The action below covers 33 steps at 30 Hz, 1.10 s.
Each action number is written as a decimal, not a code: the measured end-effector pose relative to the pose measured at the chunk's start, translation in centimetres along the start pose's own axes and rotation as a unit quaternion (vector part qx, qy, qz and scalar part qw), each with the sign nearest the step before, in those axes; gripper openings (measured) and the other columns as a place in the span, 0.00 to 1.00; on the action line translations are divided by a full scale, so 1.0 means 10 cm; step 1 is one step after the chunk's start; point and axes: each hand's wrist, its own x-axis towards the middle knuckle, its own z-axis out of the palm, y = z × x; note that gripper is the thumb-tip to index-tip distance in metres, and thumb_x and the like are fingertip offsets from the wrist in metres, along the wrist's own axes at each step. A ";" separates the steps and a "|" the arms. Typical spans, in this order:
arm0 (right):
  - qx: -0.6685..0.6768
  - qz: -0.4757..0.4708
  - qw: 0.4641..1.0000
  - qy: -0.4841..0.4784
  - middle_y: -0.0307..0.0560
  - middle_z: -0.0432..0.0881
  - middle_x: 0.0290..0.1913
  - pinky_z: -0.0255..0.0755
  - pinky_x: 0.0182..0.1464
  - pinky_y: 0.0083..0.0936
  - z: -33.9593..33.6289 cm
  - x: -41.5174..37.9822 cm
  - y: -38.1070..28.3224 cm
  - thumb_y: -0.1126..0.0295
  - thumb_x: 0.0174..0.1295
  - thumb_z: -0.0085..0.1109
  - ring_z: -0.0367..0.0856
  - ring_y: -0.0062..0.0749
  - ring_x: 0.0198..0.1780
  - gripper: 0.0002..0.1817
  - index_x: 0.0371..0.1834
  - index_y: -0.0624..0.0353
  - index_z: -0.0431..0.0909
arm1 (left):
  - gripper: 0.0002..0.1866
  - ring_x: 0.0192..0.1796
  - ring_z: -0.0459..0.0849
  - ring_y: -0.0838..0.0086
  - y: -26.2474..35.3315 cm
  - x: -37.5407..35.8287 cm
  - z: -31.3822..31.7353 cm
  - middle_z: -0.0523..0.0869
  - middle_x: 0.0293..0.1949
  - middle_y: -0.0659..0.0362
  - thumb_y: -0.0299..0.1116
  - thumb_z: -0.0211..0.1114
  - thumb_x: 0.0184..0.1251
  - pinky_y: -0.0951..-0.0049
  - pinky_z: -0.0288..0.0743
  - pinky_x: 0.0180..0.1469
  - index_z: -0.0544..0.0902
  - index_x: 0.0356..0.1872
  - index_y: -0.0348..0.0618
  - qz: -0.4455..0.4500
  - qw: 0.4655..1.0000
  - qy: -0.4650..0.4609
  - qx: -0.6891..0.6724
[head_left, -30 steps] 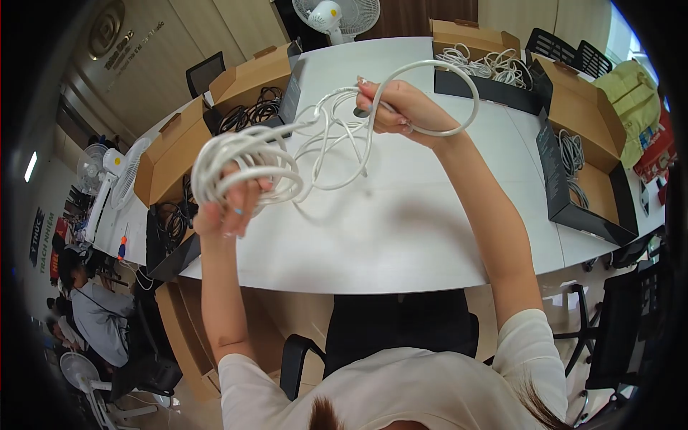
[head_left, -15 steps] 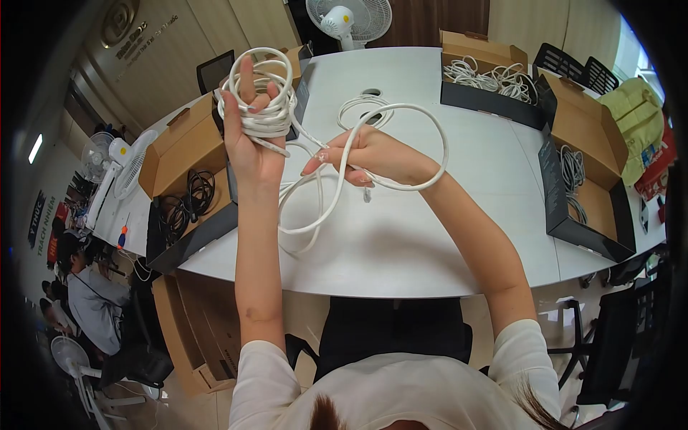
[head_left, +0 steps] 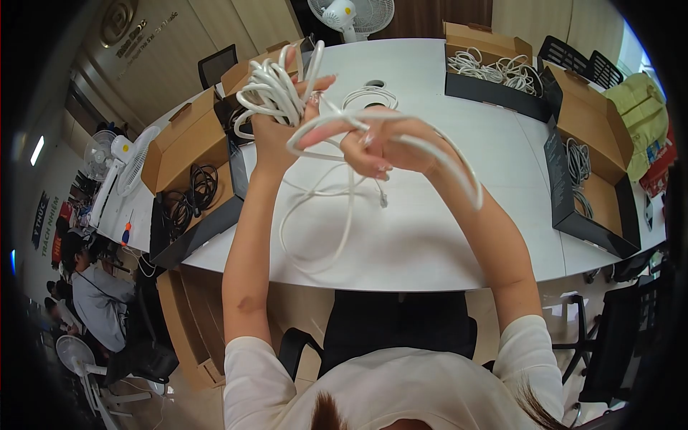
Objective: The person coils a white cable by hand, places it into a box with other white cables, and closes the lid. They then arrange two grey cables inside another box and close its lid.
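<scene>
My left hand [head_left: 278,140] is raised over the left of the table, wrapped round a coil of white cable [head_left: 272,93], with some fingers sticking up through it. To its right, my right hand [head_left: 390,143] grips a strand of the same cable, index finger pointing left. That strand arches over the hand and hangs past the wrist, smeared by motion. Below both hands, loose cable loops hang down to the white table [head_left: 430,236]. A cable end with a small plug [head_left: 383,201] shows beneath my right hand. Another coiled white cable [head_left: 369,97] lies behind.
Open boxes hold cables: a box with black cables [head_left: 233,190] at left, a box with white cables [head_left: 494,100] at back right, a box with grey cables [head_left: 591,222] at right. A fan [head_left: 351,18] stands behind the table. A person [head_left: 100,297] sits at far left.
My left hand has turned and tilted rightward with the coil. My right hand has moved slightly up and right, swinging its cable loop over the wrist. The plug end has shifted right.
</scene>
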 end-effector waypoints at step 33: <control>-0.779 0.153 0.606 0.050 0.41 0.75 0.43 0.69 0.58 0.35 -0.15 -0.84 0.70 0.70 0.49 0.66 0.76 0.35 0.48 0.13 0.40 0.54 0.78 | 0.09 0.16 0.77 0.76 -0.77 -0.04 -0.47 0.78 0.15 0.58 0.32 0.64 0.55 0.76 0.70 0.19 0.83 0.27 0.34 -0.466 0.860 -0.193 0.073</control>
